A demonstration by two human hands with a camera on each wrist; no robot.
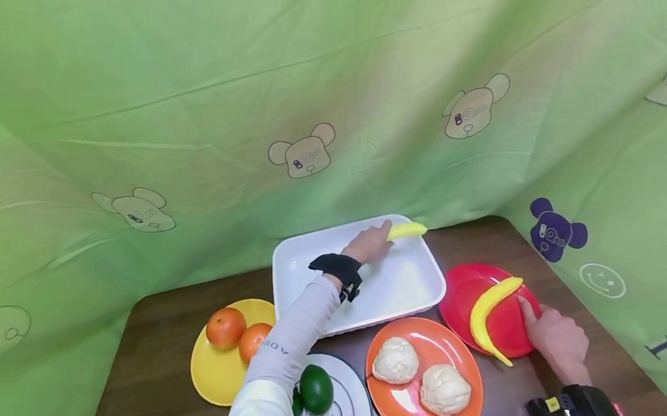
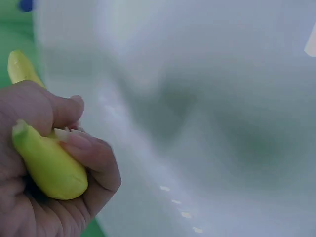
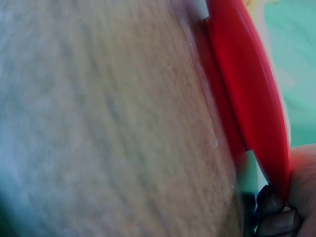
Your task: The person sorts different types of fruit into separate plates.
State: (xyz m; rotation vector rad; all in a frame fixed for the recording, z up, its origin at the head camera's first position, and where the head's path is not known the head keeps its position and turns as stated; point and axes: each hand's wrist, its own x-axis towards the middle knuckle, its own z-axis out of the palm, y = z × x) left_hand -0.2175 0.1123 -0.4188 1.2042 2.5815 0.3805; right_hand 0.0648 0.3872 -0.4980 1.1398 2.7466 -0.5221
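My left hand [image 1: 371, 243] grips a yellow banana [image 1: 407, 229] over the far right part of a white rectangular tray [image 1: 306, 236]. In the left wrist view, the fingers curl round the middle of the banana [image 2: 54, 170], and both its ends stick out. At the right, my right hand [image 1: 557, 340] pinches the rim of a red plate [image 1: 457, 289], thumb on top and fingers under the edge. On that plate lies another curved banana [image 1: 483, 314], one tip reaching over the near rim. The right wrist view shows the red plate [image 3: 252, 94] edge-on.
A yellow plate [image 1: 205, 375] with two orange-red round fruits [image 1: 226, 328] stands left. In front are a white plate [image 1: 354, 396] of dark green fruits [image 1: 316, 389] and an orange plate [image 1: 410, 401] with two cream-coloured lumpy items [image 1: 444, 390]. Green cloth [image 1: 214, 113] hangs behind the brown table [image 1: 146, 366].
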